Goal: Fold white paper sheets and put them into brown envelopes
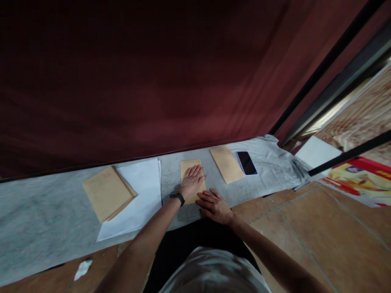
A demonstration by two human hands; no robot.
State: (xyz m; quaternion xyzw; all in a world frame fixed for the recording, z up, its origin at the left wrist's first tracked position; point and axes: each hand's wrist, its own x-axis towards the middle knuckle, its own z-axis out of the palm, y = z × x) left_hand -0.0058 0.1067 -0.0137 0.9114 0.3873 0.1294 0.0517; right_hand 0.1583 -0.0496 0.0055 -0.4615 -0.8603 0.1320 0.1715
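In the head view, the left hand (pixel 192 179) lies flat, palm down and fingers extended, on a sheet of brown paper (pixel 192 199) at the middle of the grey-covered bench (pixel 39 219). Between four and five o'clock of that sheet, the right hand (pixel 216 206) is palm down, fingers loosely spread, tips at its near corner. At two o'clock lies a second brown piece (pixel 227 165), tilted, with a phone (pixel 247 163) just beyond it, screen up. Toward nine o'clock, a brown stack (pixel 105 191) partly overlaps white paper (pixel 142 195).
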